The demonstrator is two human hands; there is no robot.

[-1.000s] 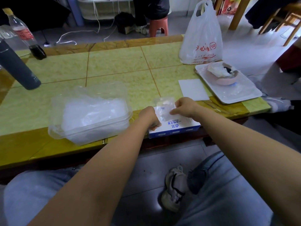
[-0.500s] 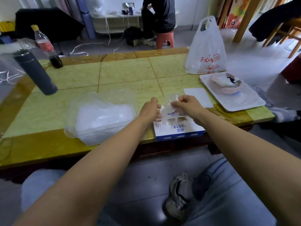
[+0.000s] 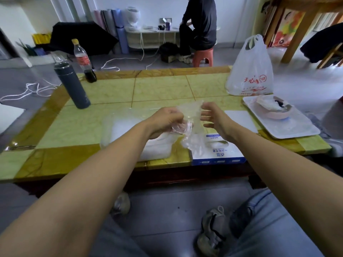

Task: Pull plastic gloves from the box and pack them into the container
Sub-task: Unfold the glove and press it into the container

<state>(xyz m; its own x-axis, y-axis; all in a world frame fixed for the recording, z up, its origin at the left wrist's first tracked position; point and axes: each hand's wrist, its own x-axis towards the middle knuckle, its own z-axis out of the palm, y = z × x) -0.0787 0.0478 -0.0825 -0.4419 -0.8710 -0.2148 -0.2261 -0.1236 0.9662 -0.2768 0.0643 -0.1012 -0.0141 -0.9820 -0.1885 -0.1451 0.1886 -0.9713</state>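
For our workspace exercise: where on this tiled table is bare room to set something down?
Bare tiles lie between the dark grey cylindrical flask and the white plastic bag, and left of the clear plastic container. The right end is crowded: white tray, white card, blue glove box.

The plastic glove (image 3: pixel 191 115) is thin, clear, crinkled film, the container (image 3: pixel 117 127) cloudy translucent plastic, the glove box (image 3: pixel 228 154) smooth printed cardboard, the tabletop (image 3: pixel 159 88) glossy and marble-patterned, the flask (image 3: pixel 74 86) matt dark, the carrier bag (image 3: pixel 250 75) thin white plastic, the tray (image 3: pixel 297 128) glossy white.
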